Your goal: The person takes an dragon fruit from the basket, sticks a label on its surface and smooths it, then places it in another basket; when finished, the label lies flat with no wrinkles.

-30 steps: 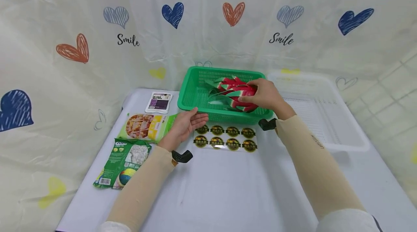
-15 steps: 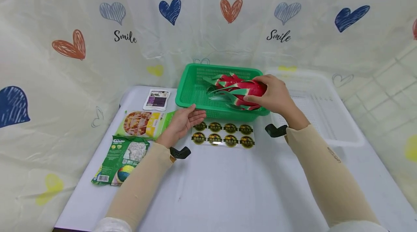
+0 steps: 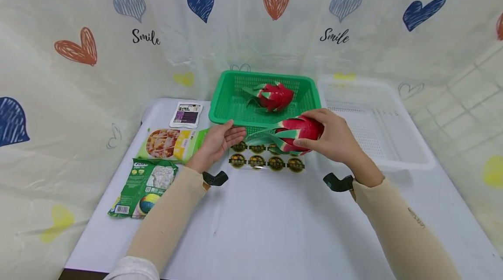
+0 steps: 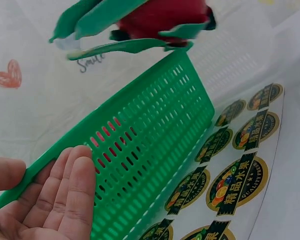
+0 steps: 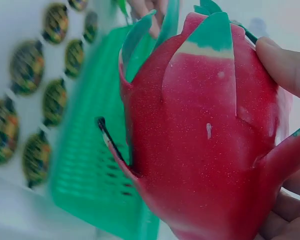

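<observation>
My right hand [image 3: 335,140] grips a red dragon fruit [image 3: 301,131] with green leafy tips, held up in front of the green basket [image 3: 222,103]. The thumb and fingers are on opposite sides of it in the right wrist view, where the fruit [image 5: 205,130] fills much of the picture. A second dragon fruit [image 3: 277,97] lies inside the basket. My left hand [image 3: 218,143] is at the basket's front left corner, fingers extended along the outer wall and thumb by the rim. Below the held fruit lies a sheet of round black-and-gold stickers [image 3: 257,162], partly hidden by it.
To the right of the green basket stands a white basket [image 3: 422,149]. On the left of the table [image 3: 251,219] lie a green snack bag [image 3: 135,188], a food packet with a pizza-like picture [image 3: 165,144] and a small white-and-purple packet [image 3: 186,115]. A heart-printed curtain [image 3: 235,39] hangs behind.
My right hand has lifted the dragon fruit out of the green basket and brought it forward over the sticker sheet. The left hand has stayed by the basket's corner.
</observation>
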Motion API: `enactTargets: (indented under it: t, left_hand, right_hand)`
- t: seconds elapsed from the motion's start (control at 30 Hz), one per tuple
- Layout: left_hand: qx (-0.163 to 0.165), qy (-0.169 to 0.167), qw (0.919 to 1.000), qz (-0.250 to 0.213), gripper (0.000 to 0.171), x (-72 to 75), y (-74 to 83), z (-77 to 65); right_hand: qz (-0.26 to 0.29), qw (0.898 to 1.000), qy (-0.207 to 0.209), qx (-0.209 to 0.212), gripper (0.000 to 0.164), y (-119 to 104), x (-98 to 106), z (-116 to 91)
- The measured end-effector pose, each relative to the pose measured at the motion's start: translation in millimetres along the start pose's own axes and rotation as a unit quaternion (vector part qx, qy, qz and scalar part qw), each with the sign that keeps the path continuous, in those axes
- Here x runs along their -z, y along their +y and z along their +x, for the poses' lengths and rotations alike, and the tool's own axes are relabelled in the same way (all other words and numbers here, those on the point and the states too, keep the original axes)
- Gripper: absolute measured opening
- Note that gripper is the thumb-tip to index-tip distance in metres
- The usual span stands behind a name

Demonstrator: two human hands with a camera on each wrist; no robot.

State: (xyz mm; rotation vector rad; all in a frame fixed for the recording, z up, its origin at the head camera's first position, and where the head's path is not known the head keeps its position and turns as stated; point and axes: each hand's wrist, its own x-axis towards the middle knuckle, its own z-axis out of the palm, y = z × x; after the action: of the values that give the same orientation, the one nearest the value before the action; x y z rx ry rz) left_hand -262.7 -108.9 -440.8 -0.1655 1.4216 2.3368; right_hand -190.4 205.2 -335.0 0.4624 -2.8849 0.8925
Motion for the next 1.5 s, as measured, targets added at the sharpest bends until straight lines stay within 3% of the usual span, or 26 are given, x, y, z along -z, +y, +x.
enactTargets:
  t: [0.3, 0.7, 1.03, 1.5]
  left_hand:
    - [-0.003, -0.005, 1.0, 0.004, 0.029, -1.7, 6.1, 1.9]
    - [0.001, -0.009, 0.9999, 0.007, 0.03, 1.2, 7.3, 1.2]
    - [0.006, -0.007, 0.9999, 0.009, 0.03, 0.5, 9.2, 2.3]
    - [0.014, -0.005, 0.9998, 0.01, 0.029, 0.6, 5.5, 1.5]
  right_hand:
    - [0.024, 0.999, -0.016, -0.019, 0.077, 12, -38, -41]
    - [0.032, 0.997, -0.026, -0.063, 0.076, 11, -70, -80]
    - [0.027, 0.997, -0.022, -0.073, 0.073, -5, -85, -93]
    - [-0.023, 0.996, -0.034, -0.074, 0.074, -30, -96, -101]
